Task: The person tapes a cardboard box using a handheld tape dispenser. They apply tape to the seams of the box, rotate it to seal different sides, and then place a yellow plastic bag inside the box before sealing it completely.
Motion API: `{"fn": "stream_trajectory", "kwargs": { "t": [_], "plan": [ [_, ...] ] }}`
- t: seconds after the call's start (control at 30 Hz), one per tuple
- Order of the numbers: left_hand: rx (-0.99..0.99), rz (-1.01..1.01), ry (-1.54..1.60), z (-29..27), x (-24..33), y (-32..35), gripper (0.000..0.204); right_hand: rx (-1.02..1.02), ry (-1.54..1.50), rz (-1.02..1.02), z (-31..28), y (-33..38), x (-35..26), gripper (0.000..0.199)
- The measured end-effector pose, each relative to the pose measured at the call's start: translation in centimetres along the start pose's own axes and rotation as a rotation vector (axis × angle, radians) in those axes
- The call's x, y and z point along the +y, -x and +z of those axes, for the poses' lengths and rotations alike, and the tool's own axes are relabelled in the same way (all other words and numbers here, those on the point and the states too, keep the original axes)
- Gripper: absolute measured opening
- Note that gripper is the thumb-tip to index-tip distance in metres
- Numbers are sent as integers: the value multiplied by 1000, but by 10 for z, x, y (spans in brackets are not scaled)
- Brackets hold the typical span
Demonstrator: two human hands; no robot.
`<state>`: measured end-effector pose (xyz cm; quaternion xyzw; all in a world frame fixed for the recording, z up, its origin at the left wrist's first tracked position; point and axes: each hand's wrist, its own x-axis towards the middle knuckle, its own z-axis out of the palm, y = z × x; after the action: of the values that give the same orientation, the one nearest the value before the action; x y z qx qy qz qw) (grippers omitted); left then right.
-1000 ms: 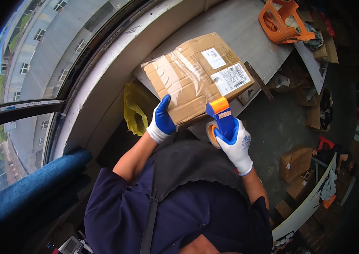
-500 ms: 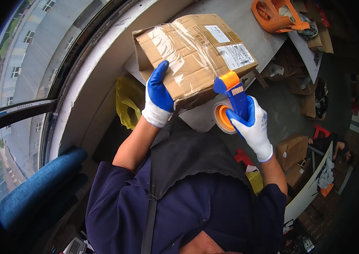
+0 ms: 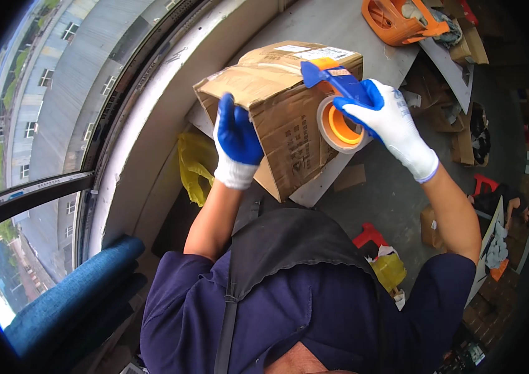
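Note:
A brown cardboard box (image 3: 292, 134) rests on the pale tabletop, tilted toward me, with clear tape across its top and white labels at its far side. My left hand (image 3: 237, 146), in a blue-and-white work glove, grips the box at its left end, where a flap edge shows; some of its fingers are hidden. My right hand (image 3: 386, 115), in a matching glove, is wrapped round a blue tape dispenser (image 3: 342, 84) with an orange top. The dispenser's tape roll (image 3: 343, 124) has an orange core and hangs in front of the box's right side.
A window ledge (image 3: 146, 118) runs along the left, with blue fabric rolls (image 3: 77, 290) below. A yellow plastic bag (image 3: 196, 168) hangs beside the table. An orange plastic stool (image 3: 398, 22) lies at the far right. Another person (image 3: 514, 202) is at the right edge.
The box has tipped so its near side now faces me, and it sits lower on the table. My right hand and the dispenser have moved up and outward to the right.

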<state>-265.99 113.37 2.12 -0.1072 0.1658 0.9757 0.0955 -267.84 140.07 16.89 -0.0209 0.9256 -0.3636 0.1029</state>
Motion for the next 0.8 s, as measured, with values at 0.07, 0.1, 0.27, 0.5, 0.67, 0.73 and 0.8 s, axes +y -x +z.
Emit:
{"fn": "stream_trajectory", "kwargs": {
  "t": [0.07, 0.1, 0.27, 0.5, 0.67, 0.73, 0.8],
  "plan": [
    [59, 6, -172, 8, 6, 23, 49, -5, 27, -10, 12, -7, -9, 53],
    [60, -20, -224, 16, 15, 33, 39, -13, 20, -29, 19, -12, -12, 54],
    [-153, 284, -1147, -19, 33, 36, 54, 5, 199, -158, 50, -28, -32, 60],
    [-435, -218, 322, -44, 34, 18, 78, -9, 129, -238, 56, -43, -29, 54],
    [-258, -118, 125, -105, 0, 24, 95, 8, 183, -309, 73, -33, -31, 51],
    [-274, -184, 86, -117, 11, 24, 94, 4, 248, -322, 73, -34, -30, 51],
    [-271, -125, -202, -119, 9, 33, 84, 17, 257, -325, 78, -31, -33, 50]
  ]
}}
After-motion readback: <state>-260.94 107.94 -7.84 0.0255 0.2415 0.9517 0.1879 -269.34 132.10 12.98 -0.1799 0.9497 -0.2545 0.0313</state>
